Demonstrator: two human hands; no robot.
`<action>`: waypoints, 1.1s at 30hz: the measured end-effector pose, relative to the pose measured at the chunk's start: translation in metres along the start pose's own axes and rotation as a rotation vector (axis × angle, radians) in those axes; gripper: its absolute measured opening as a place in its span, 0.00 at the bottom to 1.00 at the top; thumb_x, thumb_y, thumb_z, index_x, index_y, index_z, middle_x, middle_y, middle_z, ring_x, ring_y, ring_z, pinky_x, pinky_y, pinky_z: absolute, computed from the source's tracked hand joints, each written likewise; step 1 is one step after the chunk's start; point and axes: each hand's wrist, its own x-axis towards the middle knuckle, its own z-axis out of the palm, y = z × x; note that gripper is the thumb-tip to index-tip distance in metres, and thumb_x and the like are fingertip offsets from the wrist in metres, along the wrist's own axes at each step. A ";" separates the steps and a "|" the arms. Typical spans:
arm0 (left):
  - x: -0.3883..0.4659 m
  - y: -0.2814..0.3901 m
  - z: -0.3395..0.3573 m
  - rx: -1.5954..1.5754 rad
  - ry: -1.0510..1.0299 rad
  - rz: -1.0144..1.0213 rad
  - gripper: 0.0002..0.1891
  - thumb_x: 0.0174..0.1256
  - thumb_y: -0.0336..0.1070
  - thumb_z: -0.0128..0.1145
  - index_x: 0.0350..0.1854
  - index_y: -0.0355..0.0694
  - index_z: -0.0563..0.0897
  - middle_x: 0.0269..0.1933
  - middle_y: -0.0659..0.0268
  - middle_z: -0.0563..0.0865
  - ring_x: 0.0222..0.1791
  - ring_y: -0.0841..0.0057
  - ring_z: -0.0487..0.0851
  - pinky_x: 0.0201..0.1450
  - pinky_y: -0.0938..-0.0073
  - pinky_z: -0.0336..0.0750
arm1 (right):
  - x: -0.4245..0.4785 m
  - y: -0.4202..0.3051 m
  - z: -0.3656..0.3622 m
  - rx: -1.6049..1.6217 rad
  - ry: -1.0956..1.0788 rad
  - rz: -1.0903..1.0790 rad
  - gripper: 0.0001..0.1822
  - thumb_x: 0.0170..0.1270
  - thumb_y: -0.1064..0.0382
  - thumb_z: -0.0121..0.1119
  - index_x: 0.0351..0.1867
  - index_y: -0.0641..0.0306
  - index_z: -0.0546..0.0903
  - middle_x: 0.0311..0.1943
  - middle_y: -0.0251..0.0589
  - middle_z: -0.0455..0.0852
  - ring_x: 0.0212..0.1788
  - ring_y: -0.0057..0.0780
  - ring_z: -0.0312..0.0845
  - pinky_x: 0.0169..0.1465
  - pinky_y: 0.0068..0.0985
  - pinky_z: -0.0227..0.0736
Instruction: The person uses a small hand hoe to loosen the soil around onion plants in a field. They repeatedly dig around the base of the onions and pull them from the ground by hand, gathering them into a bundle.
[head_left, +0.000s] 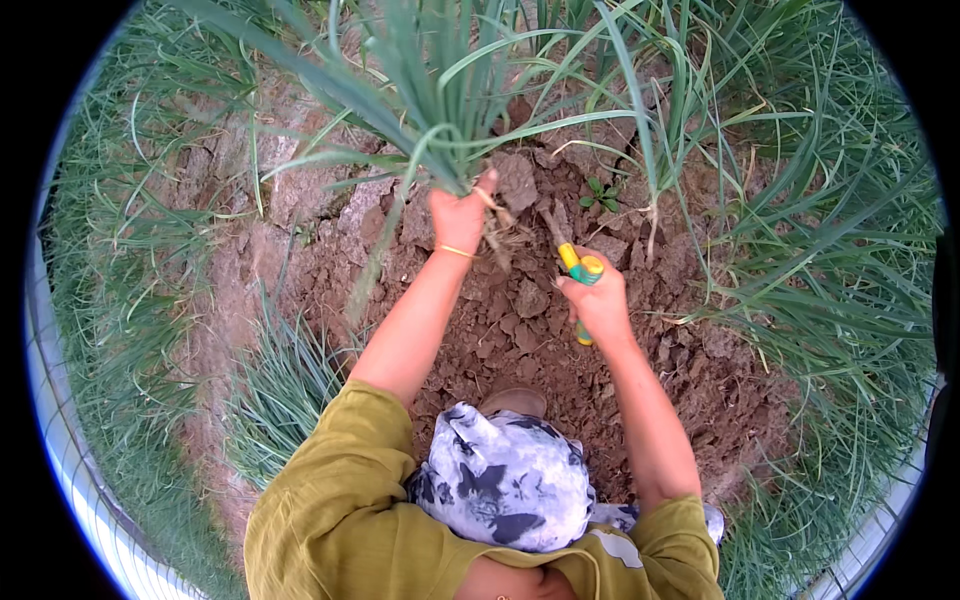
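My left hand is closed around the base of a bunch of long green onion-like plants, whose pale stems and roots hang below the fist over the soil. To its right, my right hand grips the yellow and green handle of a small hand tool. The tool's narrow metal shaft points up and left; its tip is against or in the loose brown soil, and its full shape is hidden.
Similar plants stand thickly on the right and on the left. One bunch leans just above my right hand. A pile of green leaves lies beside my left forearm. A shoe rests on cloddy soil below the hands.
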 end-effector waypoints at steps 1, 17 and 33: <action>-0.001 -0.016 -0.028 -0.031 0.043 -0.135 0.13 0.52 0.28 0.65 0.39 0.34 0.77 0.37 0.65 0.81 0.35 0.77 0.79 0.40 0.75 0.75 | -0.017 -0.017 -0.018 -0.033 -0.029 0.027 0.24 0.51 0.71 0.61 0.53 0.68 0.73 0.26 0.34 0.78 0.22 0.17 0.72 0.26 0.19 0.69; 0.075 -0.080 -0.099 -0.567 0.430 -0.451 0.12 0.58 0.30 0.62 0.42 0.37 0.76 0.32 0.62 0.80 0.28 0.68 0.80 0.33 0.63 0.76 | 0.032 0.074 0.069 -0.020 -0.034 -0.154 0.18 0.52 0.69 0.61 0.47 0.67 0.76 0.31 0.43 0.83 0.36 0.35 0.80 0.41 0.28 0.74; 0.000 0.007 -0.053 -0.694 0.209 -0.485 0.09 0.57 0.27 0.60 0.40 0.33 0.79 0.44 0.57 0.83 0.45 0.66 0.79 0.54 0.61 0.73 | -0.093 0.019 0.005 0.249 0.204 -0.654 0.28 0.55 0.71 0.64 0.58 0.74 0.68 0.46 0.44 0.78 0.40 0.24 0.76 0.42 0.21 0.74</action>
